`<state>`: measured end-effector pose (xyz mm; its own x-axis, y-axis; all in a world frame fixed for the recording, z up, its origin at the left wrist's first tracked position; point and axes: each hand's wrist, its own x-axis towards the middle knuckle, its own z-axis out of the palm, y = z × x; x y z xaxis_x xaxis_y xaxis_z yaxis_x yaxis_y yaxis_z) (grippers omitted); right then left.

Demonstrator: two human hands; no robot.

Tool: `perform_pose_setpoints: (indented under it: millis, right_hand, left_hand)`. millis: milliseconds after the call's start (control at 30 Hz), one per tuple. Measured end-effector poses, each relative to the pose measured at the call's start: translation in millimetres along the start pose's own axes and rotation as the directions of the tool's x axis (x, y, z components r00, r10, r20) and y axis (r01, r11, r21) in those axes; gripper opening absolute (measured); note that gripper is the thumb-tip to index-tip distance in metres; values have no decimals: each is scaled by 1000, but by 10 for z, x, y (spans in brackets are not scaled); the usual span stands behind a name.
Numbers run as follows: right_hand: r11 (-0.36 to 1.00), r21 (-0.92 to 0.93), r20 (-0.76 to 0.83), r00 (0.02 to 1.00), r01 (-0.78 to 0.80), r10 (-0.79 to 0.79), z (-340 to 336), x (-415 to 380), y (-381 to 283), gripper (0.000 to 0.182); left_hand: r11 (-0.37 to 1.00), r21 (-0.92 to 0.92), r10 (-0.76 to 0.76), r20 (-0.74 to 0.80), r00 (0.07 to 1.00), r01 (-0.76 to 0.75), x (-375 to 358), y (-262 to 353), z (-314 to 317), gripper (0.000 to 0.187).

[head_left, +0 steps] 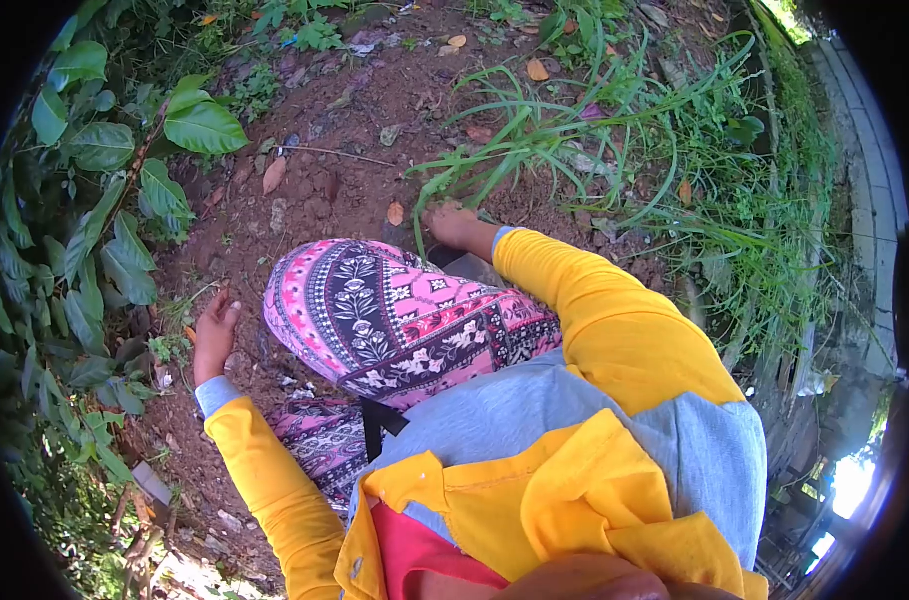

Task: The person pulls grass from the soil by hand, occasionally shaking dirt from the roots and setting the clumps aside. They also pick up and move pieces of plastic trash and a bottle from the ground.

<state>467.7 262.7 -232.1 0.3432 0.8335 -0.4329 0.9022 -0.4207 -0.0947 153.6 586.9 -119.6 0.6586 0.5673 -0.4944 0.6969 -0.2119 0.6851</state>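
Note:
My left hand (216,330) is held over the bare soil at the left, beside low weeds, with a finger pointing up and the thumb near it; whether it holds anything small cannot be made out. Beyond my patterned knee (360,310), my right hand (453,224) is down at the soil, its fingers curled round the base of long green grass blades (515,150). A dark grey object (472,268) lies partly hidden under my right wrist, too covered to name. A dry orange leaf (396,213) rests just left of my right hand.
Broad-leaved plants (100,145) crowd the left side. Grass and thin weeds (765,230) grow along the right, next to a pale concrete edge (870,180). Brown soil (325,180) with scattered leaves and a thin twig (340,154) stretches ahead.

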Motion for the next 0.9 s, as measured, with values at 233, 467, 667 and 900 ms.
perform_pose_setpoints:
  millis: [233, 467, 667, 900]
  right_hand:
    - [977, 14, 140, 968, -211, 207, 126, -88, 341, 30]
    - [902, 159, 289, 893, -401, 346, -135, -395, 142, 38]
    - [856, 295, 174, 905, -425, 389, 219, -431, 285, 38]
    - [754, 549, 43, 913, -360, 405, -411, -299, 216, 33]
  left_hand:
    - [998, -3, 64, -42, 997, -64, 64, -122, -115, 51]
    - [999, -7, 52, -41, 998, -53, 24, -111, -117, 51]
    - [998, -38, 44, -65, 997, -46, 44, -183, -139, 50]
    - [1000, 1, 4, -92, 996, -4, 103, -148, -189, 47]
